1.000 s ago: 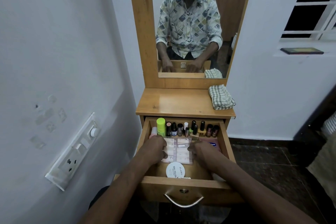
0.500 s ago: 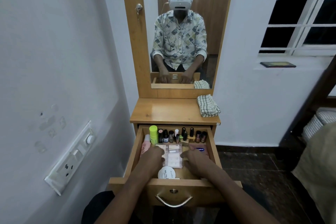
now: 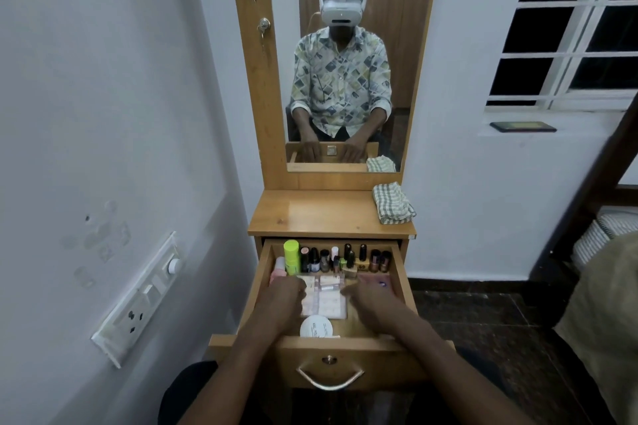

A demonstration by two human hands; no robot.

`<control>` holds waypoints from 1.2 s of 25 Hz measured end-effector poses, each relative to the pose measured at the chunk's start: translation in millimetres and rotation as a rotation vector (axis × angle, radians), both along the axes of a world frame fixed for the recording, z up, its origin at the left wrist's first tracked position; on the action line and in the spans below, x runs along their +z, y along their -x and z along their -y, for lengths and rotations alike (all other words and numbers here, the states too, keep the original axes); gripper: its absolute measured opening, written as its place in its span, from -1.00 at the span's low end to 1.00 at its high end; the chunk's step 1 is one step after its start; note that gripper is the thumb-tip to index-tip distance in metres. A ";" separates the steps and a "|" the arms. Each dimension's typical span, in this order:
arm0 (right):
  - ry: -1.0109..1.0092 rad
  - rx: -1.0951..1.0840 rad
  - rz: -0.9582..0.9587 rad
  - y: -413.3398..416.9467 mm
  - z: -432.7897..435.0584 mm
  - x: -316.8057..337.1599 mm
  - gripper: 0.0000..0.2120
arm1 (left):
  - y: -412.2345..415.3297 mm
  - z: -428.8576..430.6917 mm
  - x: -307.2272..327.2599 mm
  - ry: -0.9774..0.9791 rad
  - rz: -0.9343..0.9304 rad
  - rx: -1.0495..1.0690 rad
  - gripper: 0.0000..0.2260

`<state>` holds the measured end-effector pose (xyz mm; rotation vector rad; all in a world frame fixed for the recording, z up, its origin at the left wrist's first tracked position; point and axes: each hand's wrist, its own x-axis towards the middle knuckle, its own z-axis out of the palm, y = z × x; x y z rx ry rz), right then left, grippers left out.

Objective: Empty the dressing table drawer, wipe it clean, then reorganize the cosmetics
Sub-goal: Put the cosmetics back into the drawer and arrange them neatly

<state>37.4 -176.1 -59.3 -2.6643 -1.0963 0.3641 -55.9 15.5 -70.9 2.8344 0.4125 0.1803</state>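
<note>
Drawer point(image 3: 345, 343) open, left hand point(image 3: 283, 300) and right hand point(image 3: 373, 304) inside at either edge of clear packet point(image 3: 324, 300) mid-drawer, grip can't tell, cosmetic bottles point(image 3: 345, 259) along far wall, white jar point(image 3: 316, 326) near front, checked cloth point(image 3: 393, 203) far right on counter point(image 3: 321, 214)

Around me the room is dim, soft light glares on the glossy orange-brown wooden table top point(image 3: 324, 214), the white-barred glass window point(image 3: 552, 28) is black, and edges bend.
</note>
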 end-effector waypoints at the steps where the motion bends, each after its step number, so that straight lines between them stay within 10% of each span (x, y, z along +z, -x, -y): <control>1: -0.030 -0.005 0.002 -1.6 3.2 6.2 -0.64 | 4.8 -1.7 7.8 -0.008 0.047 0.000 -0.91; 11: -0.421 -0.320 -0.280 92.4 54.9 57.3 -0.85 | 94.9 87.5 11.4 0.460 0.671 0.165 -0.68; 17: -0.528 -0.754 -0.786 139.5 40.0 -24.1 -0.64 | 96.0 136.8 -74.8 1.305 0.504 1.092 -0.74; 30: -0.962 -0.913 -0.977 124.4 16.5 -89.2 -0.65 | 81.9 121.0 -68.2 1.753 0.599 1.047 -0.96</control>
